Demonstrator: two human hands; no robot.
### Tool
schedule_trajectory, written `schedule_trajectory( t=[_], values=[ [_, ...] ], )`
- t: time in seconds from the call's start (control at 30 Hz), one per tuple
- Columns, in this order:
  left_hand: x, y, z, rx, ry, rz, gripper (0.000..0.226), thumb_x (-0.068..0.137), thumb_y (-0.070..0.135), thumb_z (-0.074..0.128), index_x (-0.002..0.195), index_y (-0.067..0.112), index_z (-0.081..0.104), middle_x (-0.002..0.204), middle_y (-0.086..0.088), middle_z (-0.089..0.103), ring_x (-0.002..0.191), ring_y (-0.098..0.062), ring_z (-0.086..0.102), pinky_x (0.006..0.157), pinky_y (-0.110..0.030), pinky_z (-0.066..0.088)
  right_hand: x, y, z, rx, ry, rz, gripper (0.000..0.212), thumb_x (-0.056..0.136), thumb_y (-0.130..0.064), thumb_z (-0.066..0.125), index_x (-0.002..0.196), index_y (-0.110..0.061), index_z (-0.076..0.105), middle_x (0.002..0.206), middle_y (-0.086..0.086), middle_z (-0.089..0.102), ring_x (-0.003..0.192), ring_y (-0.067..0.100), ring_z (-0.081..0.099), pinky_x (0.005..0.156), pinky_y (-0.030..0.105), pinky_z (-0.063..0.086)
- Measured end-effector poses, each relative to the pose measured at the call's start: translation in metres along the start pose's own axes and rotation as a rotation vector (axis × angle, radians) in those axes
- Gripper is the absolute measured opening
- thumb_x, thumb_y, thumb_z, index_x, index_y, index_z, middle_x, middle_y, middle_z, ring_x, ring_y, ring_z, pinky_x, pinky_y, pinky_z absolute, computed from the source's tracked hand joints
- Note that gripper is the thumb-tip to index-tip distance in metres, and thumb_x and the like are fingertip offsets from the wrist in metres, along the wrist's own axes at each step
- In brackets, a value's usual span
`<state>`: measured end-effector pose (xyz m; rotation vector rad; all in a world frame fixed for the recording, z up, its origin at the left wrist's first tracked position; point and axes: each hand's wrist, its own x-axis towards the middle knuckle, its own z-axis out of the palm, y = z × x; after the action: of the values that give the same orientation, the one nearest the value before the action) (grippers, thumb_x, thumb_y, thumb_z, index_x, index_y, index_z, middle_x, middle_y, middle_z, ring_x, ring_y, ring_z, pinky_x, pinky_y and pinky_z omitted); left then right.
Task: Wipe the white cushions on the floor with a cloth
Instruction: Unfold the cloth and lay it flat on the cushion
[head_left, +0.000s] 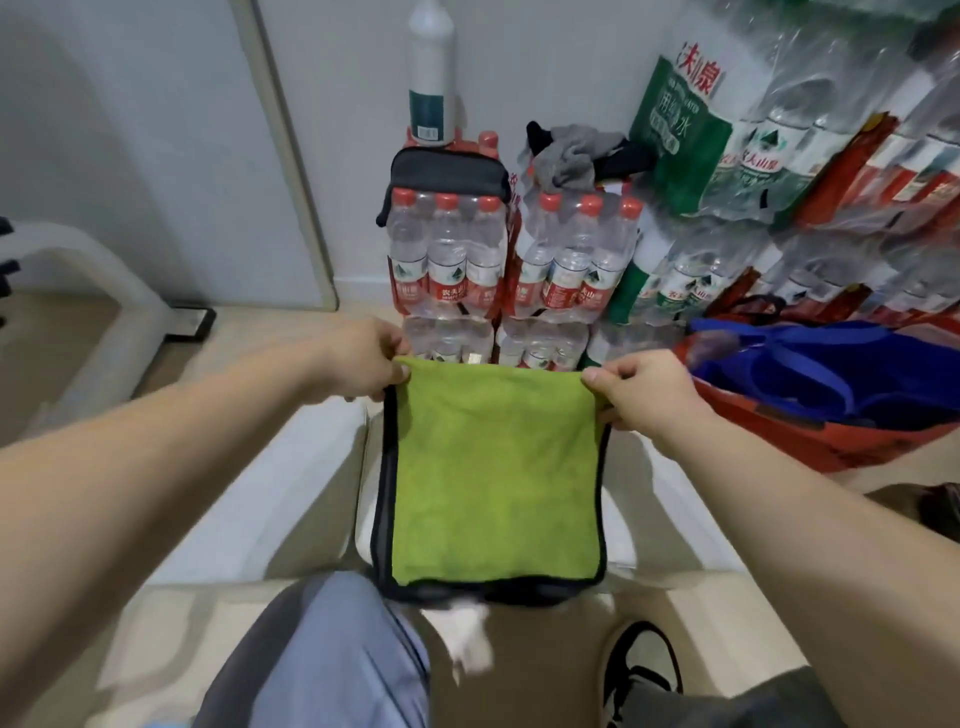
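A green cloth (496, 467) with a black border hangs spread out in front of me, folded so that a dark layer shows behind it. My left hand (363, 364) pinches its top left corner and my right hand (641, 392) pinches its top right corner. Below the cloth lie the white cushions (291, 483) on the floor, one to the left and another (675, 499) to the right, partly hidden by the cloth and my arms.
Stacked packs of water bottles (519, 270) stand straight ahead against the wall, with a white bottle (432, 73) and grey rags (571, 150) on top. A red and blue bag (831, 395) sits at the right. My knee (332, 654) and shoe (639, 670) are below.
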<state>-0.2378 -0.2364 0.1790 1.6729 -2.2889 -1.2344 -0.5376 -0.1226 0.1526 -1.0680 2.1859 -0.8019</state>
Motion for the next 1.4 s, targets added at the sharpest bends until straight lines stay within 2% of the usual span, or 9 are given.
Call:
schedule_trajectory(
  t=[0.1, 0.2, 0.4, 0.6, 0.83, 1.03, 1.13, 1.23, 1.4],
  values=[
    [0.016, 0.000, 0.023, -0.170, 0.126, -0.005, 0.013, 0.102, 0.001, 0.052, 0.104, -0.002, 0.065, 0.086, -0.019, 0.067, 0.069, -0.027, 0.069, 0.061, -0.038, 0.064, 0.005, 0.008, 0.012, 0.025, 0.061, -0.033, 0.033, 0.094, -0.031, 0.078, 0.074, -0.005, 0.076, 0.076, 0.020, 0.074, 0.078, 0.039, 0.073, 0.078, 0.052, 0.062],
    [0.026, -0.002, 0.028, -0.292, 0.265, 0.023, 0.015, 0.101, -0.001, 0.051, 0.100, -0.005, 0.065, 0.084, -0.020, 0.066, 0.071, -0.026, 0.065, 0.080, -0.053, 0.062, 0.008, 0.001, 0.012, 0.014, 0.110, -0.148, 0.036, 0.099, -0.028, 0.072, 0.073, -0.002, 0.071, 0.074, 0.018, 0.070, 0.070, 0.028, 0.060, 0.065, 0.034, 0.046],
    [0.026, -0.018, 0.022, -0.358, 0.422, 0.066, 0.026, 0.098, 0.004, 0.051, 0.082, 0.018, 0.066, 0.085, -0.009, 0.072, 0.076, -0.023, 0.065, 0.085, -0.048, 0.060, 0.005, -0.012, 0.004, 0.004, 0.154, -0.237, 0.019, 0.101, -0.027, 0.069, 0.087, -0.015, 0.073, 0.085, 0.005, 0.070, 0.086, 0.023, 0.061, 0.073, 0.031, 0.040],
    [-0.017, -0.036, 0.050, -0.060, 0.272, 0.134, 0.015, 0.093, 0.006, 0.061, 0.090, 0.015, 0.073, 0.085, -0.001, 0.072, 0.075, -0.018, 0.063, 0.069, -0.023, 0.047, -0.010, 0.009, 0.008, -0.398, -0.246, -0.247, 0.025, 0.098, -0.029, 0.076, 0.083, -0.009, 0.071, 0.082, 0.005, 0.068, 0.082, 0.025, 0.060, 0.067, 0.033, 0.039],
    [-0.060, -0.083, 0.089, 0.197, 0.050, 0.241, 0.022, 0.080, 0.007, 0.066, 0.092, 0.022, 0.076, 0.104, 0.005, 0.066, 0.087, -0.013, 0.064, 0.076, -0.006, 0.039, -0.020, 0.049, 0.020, -0.811, -0.595, -0.222, 0.022, 0.094, -0.017, 0.076, 0.075, -0.018, 0.065, 0.072, -0.008, 0.061, 0.075, 0.018, 0.057, 0.064, 0.027, 0.041],
    [-0.060, -0.095, 0.113, 0.155, -0.130, 0.136, 0.029, 0.083, 0.027, 0.077, 0.113, 0.027, 0.076, 0.114, 0.009, 0.060, 0.090, -0.008, 0.060, 0.081, -0.006, 0.042, -0.034, 0.070, 0.046, -1.111, -0.690, -0.180, 0.020, 0.089, -0.023, 0.067, 0.108, -0.020, 0.074, 0.115, 0.002, 0.051, 0.095, 0.029, 0.066, 0.086, 0.039, 0.058],
    [-0.049, -0.088, 0.116, -0.008, 0.158, -0.066, 0.021, 0.089, 0.039, 0.074, 0.080, 0.021, 0.073, 0.076, 0.010, 0.071, 0.079, -0.016, 0.068, 0.074, -0.029, 0.054, -0.029, 0.058, 0.045, -0.902, -0.671, -0.062, 0.023, 0.091, -0.035, 0.070, 0.092, -0.012, 0.070, 0.095, 0.003, 0.060, 0.083, 0.025, 0.064, 0.076, 0.033, 0.057],
    [-0.029, -0.089, 0.123, -0.076, 0.268, -0.319, 0.039, 0.087, 0.048, 0.074, 0.104, 0.015, 0.063, 0.099, 0.000, 0.070, 0.100, -0.026, 0.066, 0.085, -0.035, 0.052, -0.018, 0.041, 0.041, -0.582, -0.497, 0.107, 0.028, 0.099, -0.037, 0.069, 0.095, -0.010, 0.062, 0.084, 0.005, 0.057, 0.072, 0.023, 0.055, 0.061, 0.028, 0.045],
    [-0.013, -0.086, 0.136, -0.216, 0.323, -0.503, 0.070, 0.077, 0.048, 0.085, 0.127, 0.010, 0.053, 0.121, -0.007, 0.063, 0.115, -0.030, 0.060, 0.085, -0.033, 0.045, 0.000, 0.060, 0.056, -0.086, -0.222, 0.425, 0.021, 0.099, -0.021, 0.068, 0.098, -0.002, 0.058, 0.112, 0.020, 0.065, 0.104, 0.040, 0.066, 0.086, 0.048, 0.059]
  ],
)
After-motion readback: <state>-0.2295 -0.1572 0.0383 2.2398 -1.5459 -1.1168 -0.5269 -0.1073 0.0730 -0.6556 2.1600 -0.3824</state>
